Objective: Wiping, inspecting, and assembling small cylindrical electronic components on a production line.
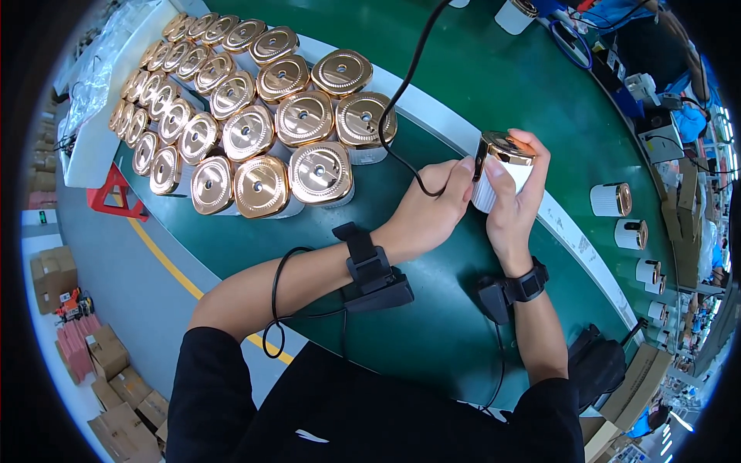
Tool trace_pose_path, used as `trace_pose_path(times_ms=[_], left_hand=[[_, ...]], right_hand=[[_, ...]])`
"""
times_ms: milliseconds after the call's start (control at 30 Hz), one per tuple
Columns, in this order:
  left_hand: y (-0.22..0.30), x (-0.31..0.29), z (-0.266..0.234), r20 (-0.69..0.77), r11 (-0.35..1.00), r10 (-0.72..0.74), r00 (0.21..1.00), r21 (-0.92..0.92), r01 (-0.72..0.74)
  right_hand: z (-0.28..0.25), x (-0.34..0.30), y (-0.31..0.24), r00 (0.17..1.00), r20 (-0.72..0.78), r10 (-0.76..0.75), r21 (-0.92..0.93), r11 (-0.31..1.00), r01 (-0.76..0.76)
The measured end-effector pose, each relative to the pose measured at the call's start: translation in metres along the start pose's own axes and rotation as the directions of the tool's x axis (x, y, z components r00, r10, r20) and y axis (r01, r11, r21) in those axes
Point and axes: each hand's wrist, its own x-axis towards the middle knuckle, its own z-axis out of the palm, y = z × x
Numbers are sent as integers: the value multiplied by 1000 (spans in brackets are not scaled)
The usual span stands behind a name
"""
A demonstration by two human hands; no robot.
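My right hand [517,193] is wrapped round a white, ribbed, rounded canister [483,193] with a shiny gold top and a black strip on its side. The fingers reach over the far edge of the top, and the thumb presses the near side. My left hand [432,204] is closed in a pinch against the canister's left side, beside the black strip. A black cable [397,96] hangs down from above and runs into the left hand's closed fingers; its end is hidden there. Black straps with small boxes sit on both wrists.
Rows of similar gold-topped canisters [258,177] stand at the left of the green table [432,324]. A white rail [575,231] curves across it. Beyond, more canisters [610,199] stand spaced along the right. A red stool [116,197] and cardboard boxes [123,428] are at the left.
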Motion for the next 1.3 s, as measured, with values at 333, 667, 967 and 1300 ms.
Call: trace_pose_path(times_ms=[333, 667, 967, 1300], left_hand=[[13, 3, -12, 211, 930, -302, 930, -150, 336], [9, -3, -6, 162, 932, -252, 954, -226, 284], [9, -3, -6, 62, 966, -144, 988, -207, 154], [6, -12, -2, 147, 999, 38, 988, -30, -34]], right_hand=[[-6, -1, 4, 997, 14, 77, 106, 991, -78], [-11, -2, 13, 997, -29, -70, 204, 976, 74], [-15, -1, 14, 999, -36, -9, 73, 997, 12], [-11, -1, 6, 977, 147, 152, 539, 816, -208]])
